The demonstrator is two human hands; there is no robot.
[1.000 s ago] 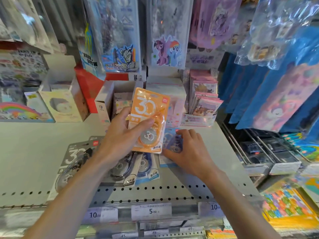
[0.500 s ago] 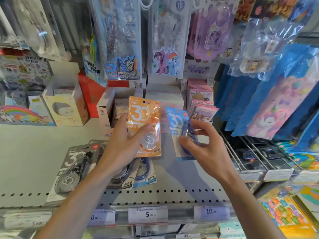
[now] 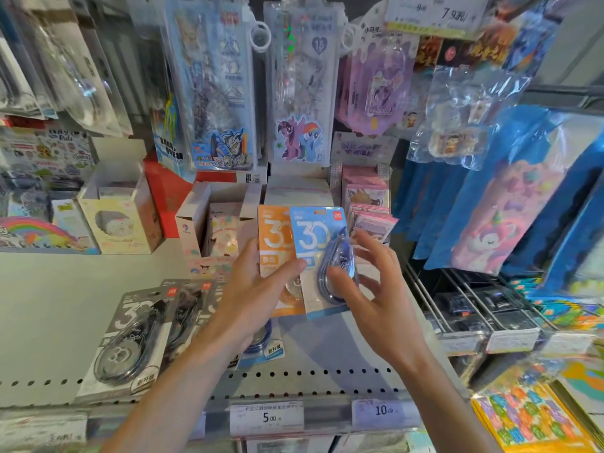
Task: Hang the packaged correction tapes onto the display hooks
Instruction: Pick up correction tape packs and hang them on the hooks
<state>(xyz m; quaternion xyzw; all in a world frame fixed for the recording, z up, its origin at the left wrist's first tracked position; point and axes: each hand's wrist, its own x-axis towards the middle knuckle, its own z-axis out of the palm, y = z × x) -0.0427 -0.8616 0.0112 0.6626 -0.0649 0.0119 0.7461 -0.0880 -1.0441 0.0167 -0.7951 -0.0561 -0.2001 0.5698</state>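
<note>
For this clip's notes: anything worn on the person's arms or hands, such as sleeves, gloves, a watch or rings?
Nothing visible. The left hand and right hand are bare, without gloves, rings or a watch. Both forearms are uncovered down to the frame's bottom edge; no sleeve shows.

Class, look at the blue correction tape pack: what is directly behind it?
Behind the blue pack sits the orange pack, held by the left hand. Only its left strip shows; its right part and tape dispenser are mostly covered.

Both my bare forearms reach up and forward, hands close together. My left hand (image 3: 258,289) pinches with thumb in front, fingers behind; my right hand (image 3: 372,289) grips with thumb and spread, curled fingers.
</note>
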